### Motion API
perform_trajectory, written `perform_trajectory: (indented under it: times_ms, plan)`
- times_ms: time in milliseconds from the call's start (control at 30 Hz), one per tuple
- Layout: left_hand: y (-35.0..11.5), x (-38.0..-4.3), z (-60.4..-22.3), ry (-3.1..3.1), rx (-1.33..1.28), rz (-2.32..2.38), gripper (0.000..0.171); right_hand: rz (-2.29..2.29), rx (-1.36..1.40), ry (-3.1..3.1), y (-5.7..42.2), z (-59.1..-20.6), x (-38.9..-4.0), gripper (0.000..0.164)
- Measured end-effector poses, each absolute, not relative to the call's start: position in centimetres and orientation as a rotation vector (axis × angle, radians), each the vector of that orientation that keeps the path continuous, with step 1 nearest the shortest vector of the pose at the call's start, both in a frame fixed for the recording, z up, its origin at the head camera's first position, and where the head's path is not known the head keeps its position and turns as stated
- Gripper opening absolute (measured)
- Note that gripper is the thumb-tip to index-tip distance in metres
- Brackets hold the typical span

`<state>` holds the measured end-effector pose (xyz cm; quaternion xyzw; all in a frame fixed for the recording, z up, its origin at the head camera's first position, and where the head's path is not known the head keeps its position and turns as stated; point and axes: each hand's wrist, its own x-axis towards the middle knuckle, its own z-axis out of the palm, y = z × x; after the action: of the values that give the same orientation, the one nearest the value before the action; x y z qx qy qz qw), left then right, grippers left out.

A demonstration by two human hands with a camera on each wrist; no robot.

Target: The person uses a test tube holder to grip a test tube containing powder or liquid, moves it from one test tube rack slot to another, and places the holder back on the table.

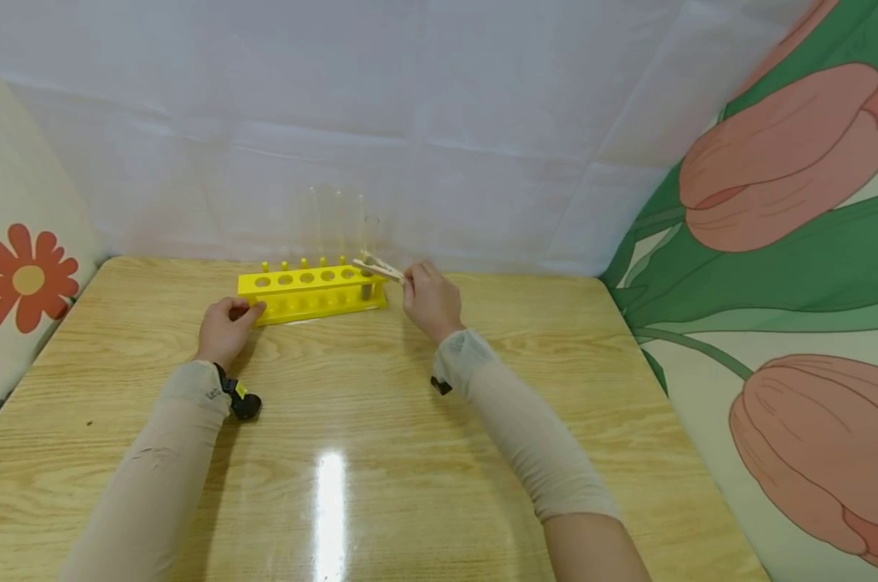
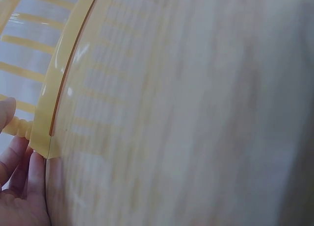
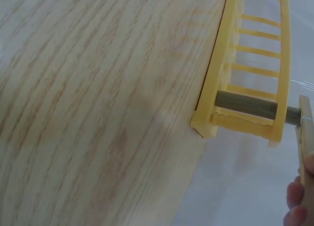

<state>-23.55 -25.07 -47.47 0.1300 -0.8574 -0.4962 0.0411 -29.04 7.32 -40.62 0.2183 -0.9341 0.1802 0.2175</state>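
Note:
A yellow test tube rack (image 1: 293,280) stands at the back of the table, with a row of holes along its top and pegs behind. My left hand (image 1: 224,331) grips its left end, thumb and fingers around the end post in the left wrist view. In the rightmost hole is a test tube (image 3: 248,106) with dark grey-green contents, reaching down to the rack's base. My right hand (image 1: 433,301) holds a wooden test tube clamp (image 1: 381,268), whose jaws are at the tube's upper part, just above the rack's top bar.
Several clear test tubes (image 1: 339,222) stand upright over the rack's rear pegs. Close behind the rack hangs a white cloth (image 1: 497,162) at the table's back edge. A flower-printed panel (image 1: 795,267) borders the wood-grain table (image 1: 381,420) on the right, another on the left.

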Motion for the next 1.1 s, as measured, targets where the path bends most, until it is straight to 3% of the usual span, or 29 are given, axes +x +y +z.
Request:
perform_trajectory:
  times_ms: [1100]
  plan:
    - [-25.27,-23.82,-47.91,-2.617,0.382,-1.502,0.058,0.664,0.538,-2.658,7.06,-41.23,-29.11,0.017]
